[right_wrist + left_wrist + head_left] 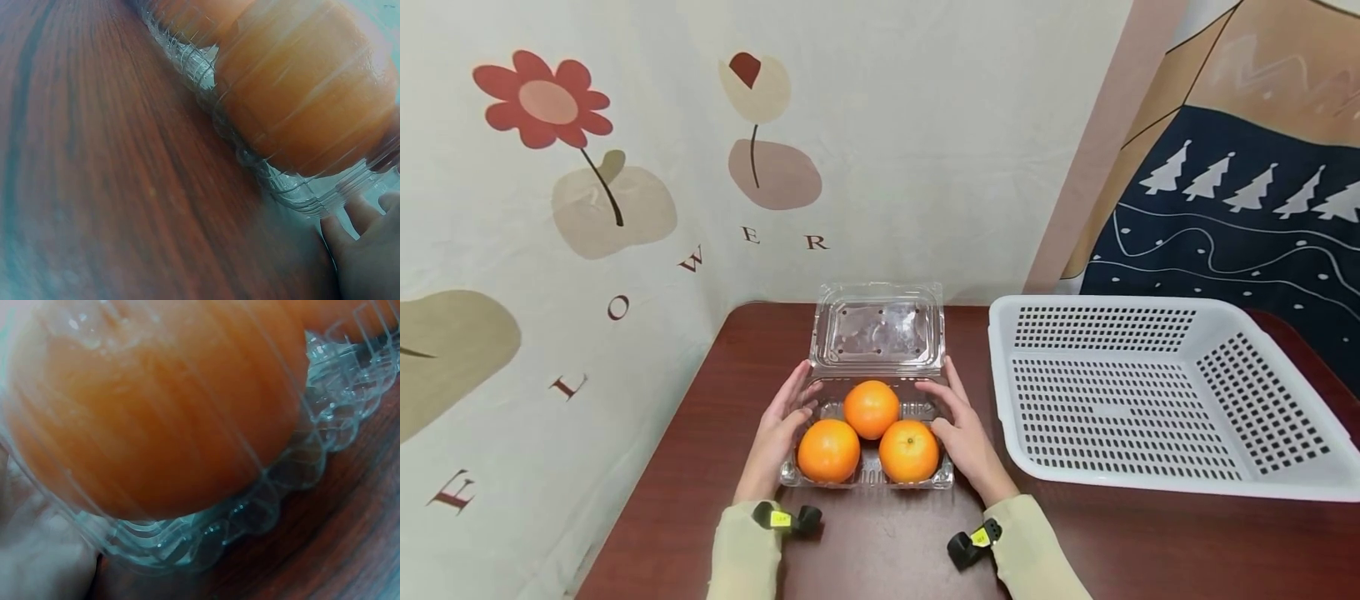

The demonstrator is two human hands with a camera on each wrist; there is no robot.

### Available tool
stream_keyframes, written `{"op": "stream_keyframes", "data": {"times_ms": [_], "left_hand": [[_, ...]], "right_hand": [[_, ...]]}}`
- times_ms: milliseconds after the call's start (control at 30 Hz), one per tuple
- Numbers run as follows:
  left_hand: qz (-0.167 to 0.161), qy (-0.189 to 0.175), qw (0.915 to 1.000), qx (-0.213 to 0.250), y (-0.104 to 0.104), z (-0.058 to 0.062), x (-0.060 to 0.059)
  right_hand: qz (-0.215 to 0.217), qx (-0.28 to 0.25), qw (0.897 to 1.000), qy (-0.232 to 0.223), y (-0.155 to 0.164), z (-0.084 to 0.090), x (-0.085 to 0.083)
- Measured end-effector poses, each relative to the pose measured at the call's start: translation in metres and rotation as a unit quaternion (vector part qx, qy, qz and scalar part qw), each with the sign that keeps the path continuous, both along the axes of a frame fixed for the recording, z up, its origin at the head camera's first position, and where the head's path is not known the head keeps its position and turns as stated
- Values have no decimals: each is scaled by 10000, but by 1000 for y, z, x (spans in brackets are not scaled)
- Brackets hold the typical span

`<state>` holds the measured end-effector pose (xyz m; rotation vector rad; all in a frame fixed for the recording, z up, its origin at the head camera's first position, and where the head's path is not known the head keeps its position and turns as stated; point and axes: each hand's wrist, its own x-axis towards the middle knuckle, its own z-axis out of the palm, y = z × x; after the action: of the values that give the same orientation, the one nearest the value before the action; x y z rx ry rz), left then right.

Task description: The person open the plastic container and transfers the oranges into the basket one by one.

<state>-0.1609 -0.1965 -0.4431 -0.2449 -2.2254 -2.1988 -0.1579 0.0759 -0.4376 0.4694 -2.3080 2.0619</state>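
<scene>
Holding three oranges (870, 408), open clamshell box (877, 332) — white basket (1157, 392) bare

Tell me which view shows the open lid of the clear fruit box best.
The head view: the lid stands open behind three oranges, its whole outline visible. Neither wrist view shows the lid; each shows only the box's ribbed lower wall pressed close against an orange, blurred.

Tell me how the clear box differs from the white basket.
The clear box holds three oranges; the white basket holds nothing. The box is see-through and much smaller; the basket is opaque and perforated. Both hands touch the box, none the basket. Both sit on the table.
</scene>
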Motion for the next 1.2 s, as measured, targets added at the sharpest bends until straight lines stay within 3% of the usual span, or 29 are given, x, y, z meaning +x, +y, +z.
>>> {"op": "stream_keyframes", "data": {"times_ms": [467,667,867,1067,1200], "left_hand": [[-12,4,9999,-132,-3,-6,-1],[4,-11,9999,-160,-2,-5,-2],[-8,-9,9999,-149,1,2,2],[0,-41,10000,15,7,15,8],[40,-123,9999,59,8,17,8]], "right_hand": [[-89,151,9998,-51,0,1,1],[-70,128,9999,22,1,-12,-5],[-130,198,9997,79,2,-29,-13],[-128,236,9996,73,1,-30,-13],[-140,254,9996,37,1,-29,-13]]}}
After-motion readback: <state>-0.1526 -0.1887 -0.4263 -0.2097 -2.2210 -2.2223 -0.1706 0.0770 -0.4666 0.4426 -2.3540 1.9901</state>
